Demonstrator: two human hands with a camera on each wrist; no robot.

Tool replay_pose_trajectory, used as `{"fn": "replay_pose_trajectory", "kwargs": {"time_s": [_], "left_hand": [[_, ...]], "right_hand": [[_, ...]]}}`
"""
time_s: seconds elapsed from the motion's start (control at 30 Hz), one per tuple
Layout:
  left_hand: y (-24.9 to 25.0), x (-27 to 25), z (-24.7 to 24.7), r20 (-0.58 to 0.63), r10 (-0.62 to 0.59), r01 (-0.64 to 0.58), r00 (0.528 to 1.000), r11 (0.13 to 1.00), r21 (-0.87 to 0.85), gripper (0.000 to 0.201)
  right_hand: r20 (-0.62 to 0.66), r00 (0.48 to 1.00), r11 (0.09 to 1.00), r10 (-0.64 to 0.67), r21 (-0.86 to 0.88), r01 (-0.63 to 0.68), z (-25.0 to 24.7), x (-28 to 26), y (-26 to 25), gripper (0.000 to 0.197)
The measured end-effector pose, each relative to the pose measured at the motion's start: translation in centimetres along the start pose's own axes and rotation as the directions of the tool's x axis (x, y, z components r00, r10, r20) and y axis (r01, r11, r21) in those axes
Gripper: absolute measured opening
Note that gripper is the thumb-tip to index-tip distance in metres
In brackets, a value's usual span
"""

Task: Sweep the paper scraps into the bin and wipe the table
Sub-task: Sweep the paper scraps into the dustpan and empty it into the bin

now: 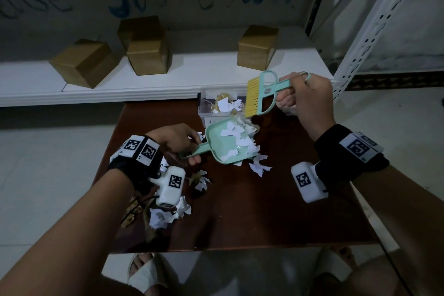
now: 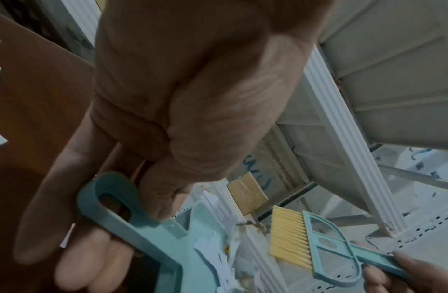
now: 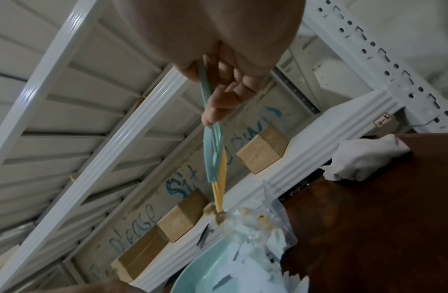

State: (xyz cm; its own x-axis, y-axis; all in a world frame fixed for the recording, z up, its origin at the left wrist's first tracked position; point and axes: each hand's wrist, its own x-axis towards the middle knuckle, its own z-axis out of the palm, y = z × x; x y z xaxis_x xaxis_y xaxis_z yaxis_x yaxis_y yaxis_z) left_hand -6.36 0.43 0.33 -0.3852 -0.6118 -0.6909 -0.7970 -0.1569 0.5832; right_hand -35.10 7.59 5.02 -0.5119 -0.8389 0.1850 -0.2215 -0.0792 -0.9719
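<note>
My left hand (image 1: 179, 143) grips the handle of a mint-green dustpan (image 1: 217, 143), which is lifted and tilted with white paper scraps (image 1: 242, 138) piled at its lip, next to a clear plastic bin (image 1: 217, 107) at the table's far edge. My right hand (image 1: 301, 100) grips the handle of a mint brush with yellow bristles (image 1: 253, 97), raised over the bin and the pan's lip. The left wrist view shows the dustpan handle (image 2: 132, 224) under my thumb and the brush (image 2: 290, 236) beyond. In the right wrist view the brush (image 3: 214, 158) points down at the bin (image 3: 277, 214).
More scraps (image 1: 258, 166) lie beside the pan and in a heap (image 1: 168, 215) near the dark brown table's (image 1: 264, 218) front left. A crumpled white cloth (image 3: 368, 158) sits at the far right corner. Cardboard boxes (image 1: 146, 55) stand on a white shelf behind.
</note>
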Motion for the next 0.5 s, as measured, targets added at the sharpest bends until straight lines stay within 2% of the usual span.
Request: {"fn": "replay_pose_trajectory", "kwargs": {"time_s": [0.13, 0.37, 0.5], "left_hand": [[0.4, -0.2, 0.3, 0.0, 0.028, -0.028, 1.0, 0.995, -0.101, 0.018], [0.9, -0.6, -0.3, -0.036, 0.052, -0.058, 0.998, 0.984, -0.168, 0.022], [1.0, -0.9, -0.9, -0.099, 0.058, -0.078, 0.993, 0.975, -0.21, 0.025]], "right_hand": [[0.027, 0.999, 0.999, 0.034, 0.017, -0.035, -0.1, -0.3, 0.0, 0.031], [-0.09, 0.996, 0.999, -0.013, 0.051, 0.018, -0.3, 0.3, -0.4, 0.031], [-0.12, 0.992, 0.996, -0.023, 0.082, 0.033, -0.4, 0.3, -0.5, 0.031]]}}
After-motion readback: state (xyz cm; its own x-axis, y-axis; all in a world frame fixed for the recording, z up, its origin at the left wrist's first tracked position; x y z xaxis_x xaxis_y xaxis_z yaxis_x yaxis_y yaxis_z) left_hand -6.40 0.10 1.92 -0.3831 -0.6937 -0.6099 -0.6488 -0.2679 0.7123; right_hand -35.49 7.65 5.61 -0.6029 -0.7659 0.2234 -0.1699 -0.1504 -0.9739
